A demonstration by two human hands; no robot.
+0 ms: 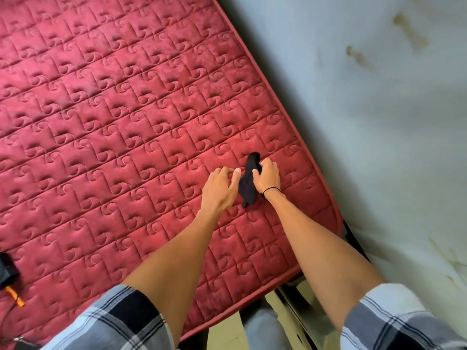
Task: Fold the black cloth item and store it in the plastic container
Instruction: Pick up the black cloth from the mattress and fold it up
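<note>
black cloth near mattress edge

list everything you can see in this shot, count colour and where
black cloth item: one, black, on the mattress near its right edge, between the hands
mattress: one, red quilted, fills the left and middle of the view
wall: one, pale grey-blue with brown stains, right side
dark object with orange strap: one, black and orange, on the mattress at the left edge, partly cut off
wristband: one, black, on the right wrist
sleeves: two, plaid grey, white and black, bottom of view
left hand: one, open, beside the cloth
right hand: one, gripping the cloth
</note>
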